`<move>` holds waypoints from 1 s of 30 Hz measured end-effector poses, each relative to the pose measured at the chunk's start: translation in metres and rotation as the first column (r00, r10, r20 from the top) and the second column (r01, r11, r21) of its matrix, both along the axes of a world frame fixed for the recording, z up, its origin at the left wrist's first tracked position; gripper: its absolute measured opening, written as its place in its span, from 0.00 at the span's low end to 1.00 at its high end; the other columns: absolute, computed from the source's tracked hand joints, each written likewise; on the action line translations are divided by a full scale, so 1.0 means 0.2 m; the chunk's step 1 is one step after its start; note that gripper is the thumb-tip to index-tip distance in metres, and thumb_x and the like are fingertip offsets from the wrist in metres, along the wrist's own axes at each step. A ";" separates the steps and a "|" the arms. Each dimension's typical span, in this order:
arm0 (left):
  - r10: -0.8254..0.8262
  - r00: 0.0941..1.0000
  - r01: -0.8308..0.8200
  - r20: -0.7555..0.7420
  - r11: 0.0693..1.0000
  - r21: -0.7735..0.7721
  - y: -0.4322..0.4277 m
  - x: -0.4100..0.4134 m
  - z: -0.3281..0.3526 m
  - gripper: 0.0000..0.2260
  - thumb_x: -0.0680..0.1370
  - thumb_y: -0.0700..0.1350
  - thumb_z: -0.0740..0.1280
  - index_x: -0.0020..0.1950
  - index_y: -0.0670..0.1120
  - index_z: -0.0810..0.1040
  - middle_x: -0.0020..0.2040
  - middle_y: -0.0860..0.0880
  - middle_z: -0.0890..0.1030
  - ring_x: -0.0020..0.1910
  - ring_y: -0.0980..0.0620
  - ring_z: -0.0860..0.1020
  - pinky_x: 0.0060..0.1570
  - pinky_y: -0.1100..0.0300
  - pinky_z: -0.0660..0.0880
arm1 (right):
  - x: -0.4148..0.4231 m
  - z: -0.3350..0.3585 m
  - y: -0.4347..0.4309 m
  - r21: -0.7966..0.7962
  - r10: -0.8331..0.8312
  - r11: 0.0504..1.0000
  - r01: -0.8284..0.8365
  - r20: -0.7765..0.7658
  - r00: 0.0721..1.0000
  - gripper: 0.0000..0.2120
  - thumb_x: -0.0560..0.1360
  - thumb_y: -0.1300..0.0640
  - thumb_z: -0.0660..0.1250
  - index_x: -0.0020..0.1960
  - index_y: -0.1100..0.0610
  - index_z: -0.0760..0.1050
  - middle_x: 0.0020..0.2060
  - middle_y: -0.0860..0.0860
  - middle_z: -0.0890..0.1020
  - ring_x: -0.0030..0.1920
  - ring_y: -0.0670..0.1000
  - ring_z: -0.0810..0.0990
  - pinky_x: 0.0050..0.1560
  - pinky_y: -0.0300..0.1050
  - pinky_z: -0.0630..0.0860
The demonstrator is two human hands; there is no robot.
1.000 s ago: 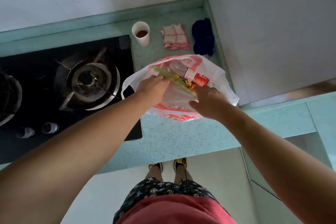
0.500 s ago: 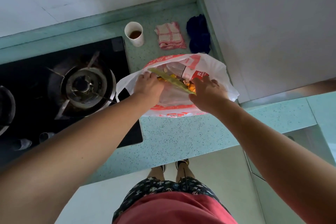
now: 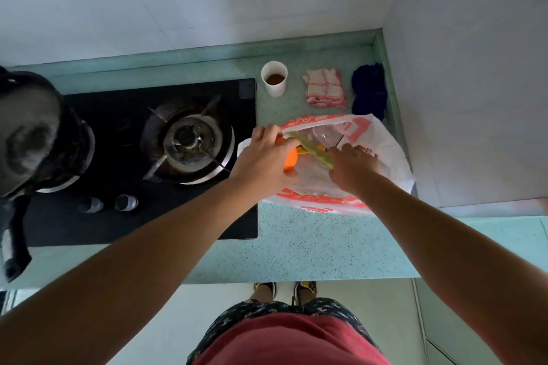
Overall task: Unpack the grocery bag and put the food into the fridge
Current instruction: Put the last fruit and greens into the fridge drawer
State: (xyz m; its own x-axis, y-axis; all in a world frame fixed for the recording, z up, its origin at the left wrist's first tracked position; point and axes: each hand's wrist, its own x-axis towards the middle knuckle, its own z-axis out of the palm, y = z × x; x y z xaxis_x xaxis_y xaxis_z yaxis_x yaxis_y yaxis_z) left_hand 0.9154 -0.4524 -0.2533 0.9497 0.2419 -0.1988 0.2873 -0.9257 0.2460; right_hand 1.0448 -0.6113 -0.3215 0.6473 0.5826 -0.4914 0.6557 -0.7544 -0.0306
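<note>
On my feed the bag (image 3: 385,142), white with red print, sits open on the counter (image 3: 311,246), just right of the hob (image 3: 118,222) and close to the corner wall. Both hands are at its mouth. The left hand (image 3: 264,160) is at the bag's left rim, its fingers (image 3: 267,135) curled round an orange thing (image 3: 291,161) that shows under the palm. The right hand (image 3: 353,164) reaches into the bag from the near side; its fingers bend down inside, and I cannot tell whether they pinch anything. A green strip (image 3: 315,152) lies slantwise across the opening between the two hands. Behind the bag stand a cup (image 3: 274,83) with brown liquid, a pink cloth (image 3: 324,92) and a blue cloth (image 3: 369,92). A dark pot (image 3: 29,133) sits on the hob's left burner.
</note>
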 end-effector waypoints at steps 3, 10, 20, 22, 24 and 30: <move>0.034 0.999 -0.034 -0.017 0.999 -0.014 0.01 -0.06 0.03 0.28 0.71 0.53 0.70 0.71 0.53 0.72 0.62 0.46 0.68 0.64 0.43 0.64 0.55 0.48 0.76 | -0.04 -0.04 0.04 0.015 0.025 1.000 -0.025 0.004 1.000 0.18 0.78 0.51 0.65 0.65 0.54 0.72 0.46 0.53 0.77 0.43 0.56 0.79 0.43 0.52 0.82; 0.081 0.997 -0.081 -0.021 0.997 0.000 0.03 -0.19 0.04 0.28 0.72 0.54 0.70 0.71 0.53 0.71 0.63 0.46 0.68 0.63 0.44 0.65 0.54 0.50 0.77 | -0.08 -0.10 0.11 -0.025 -0.024 0.999 0.026 0.070 0.997 0.18 0.80 0.52 0.67 0.67 0.53 0.67 0.42 0.52 0.77 0.41 0.54 0.79 0.38 0.50 0.77; 0.110 0.994 -0.111 -0.008 0.994 -0.026 0.04 -0.34 0.03 0.27 0.73 0.55 0.68 0.71 0.54 0.70 0.64 0.49 0.68 0.65 0.46 0.67 0.57 0.45 0.76 | -0.11 -0.09 0.04 0.155 -0.074 0.986 0.066 0.040 0.996 0.17 0.77 0.52 0.67 0.63 0.53 0.67 0.50 0.54 0.76 0.48 0.55 0.76 0.48 0.55 0.81; 0.103 0.995 -0.102 0.010 0.994 -0.033 0.06 -0.36 0.05 0.27 0.73 0.56 0.68 0.71 0.55 0.69 0.65 0.50 0.68 0.64 0.46 0.68 0.57 0.44 0.76 | -0.12 -0.04 0.04 0.216 -0.131 0.968 0.125 0.014 0.991 0.16 0.79 0.50 0.63 0.63 0.53 0.64 0.42 0.53 0.77 0.41 0.54 0.78 0.40 0.51 0.79; 0.100 0.994 -0.098 0.044 0.994 -0.053 0.08 -0.37 0.08 0.26 0.73 0.56 0.68 0.71 0.56 0.69 0.65 0.51 0.68 0.64 0.46 0.69 0.56 0.45 0.76 | -0.12 0.04 0.04 0.270 -0.189 0.945 0.182 0.000 0.982 0.14 0.80 0.50 0.60 0.63 0.53 0.62 0.38 0.52 0.77 0.36 0.54 0.78 0.34 0.48 0.75; 0.074 0.985 -0.058 0.157 0.993 -0.101 0.15 -0.39 0.19 0.25 0.72 0.55 0.68 0.69 0.56 0.70 0.63 0.51 0.69 0.63 0.45 0.70 0.54 0.47 0.77 | -0.20 0.37 0.01 0.473 -0.237 0.856 0.209 0.000 0.971 0.12 0.80 0.46 0.60 0.58 0.52 0.70 0.41 0.53 0.80 0.37 0.56 0.80 0.36 0.51 0.79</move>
State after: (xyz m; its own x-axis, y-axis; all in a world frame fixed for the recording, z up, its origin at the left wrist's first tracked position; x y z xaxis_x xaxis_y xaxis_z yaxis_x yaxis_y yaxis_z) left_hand 0.8384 -0.4230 -0.2149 0.9537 0.2926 -0.0704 0.2968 -0.8761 0.3799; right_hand 1.0050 -0.6094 -0.2474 0.8056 0.5712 -0.1573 0.4828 -0.7869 -0.3843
